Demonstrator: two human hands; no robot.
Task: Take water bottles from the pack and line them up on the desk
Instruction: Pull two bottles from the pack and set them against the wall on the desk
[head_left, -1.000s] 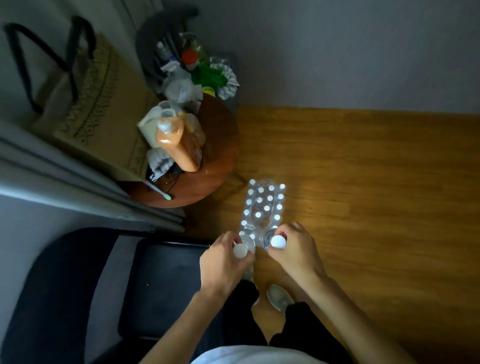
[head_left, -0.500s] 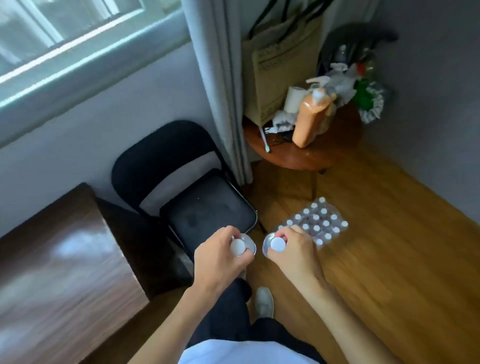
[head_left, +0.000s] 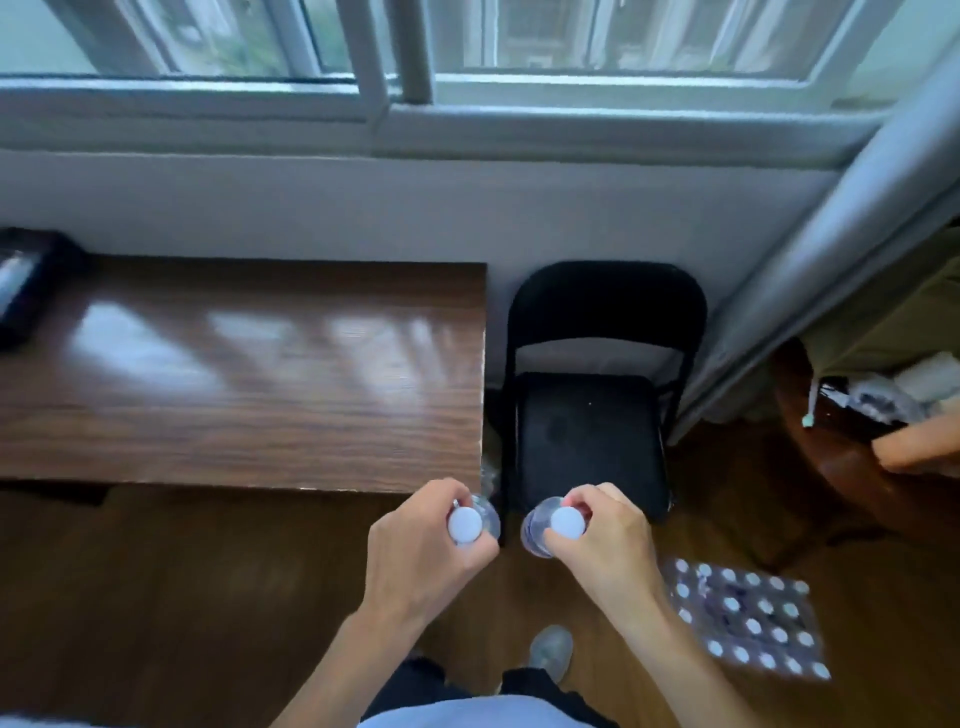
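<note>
My left hand (head_left: 415, 551) grips a clear water bottle (head_left: 464, 525) by its neck, white cap up, just off the desk's near right corner. My right hand (head_left: 605, 540) grips a second water bottle (head_left: 566, 522) the same way, in front of the chair. Both bottles hang above the floor. The dark wooden desk (head_left: 249, 374) lies ahead to the left under the window. The plastic-wrapped pack (head_left: 748, 618) with several white-capped bottles sits on the floor at the lower right.
A black folding chair (head_left: 592, 415) stands right of the desk. A grey curtain (head_left: 810, 260) hangs at the right, with a round side table (head_left: 831, 467) holding clutter beyond it. A dark box (head_left: 26, 280) sits on the desk's far left. My shoe (head_left: 550, 649) is below.
The view has swung left from the pack and side table toward the desk and window. Both hands have kept hold of their bottles and carried them away from the pack.
</note>
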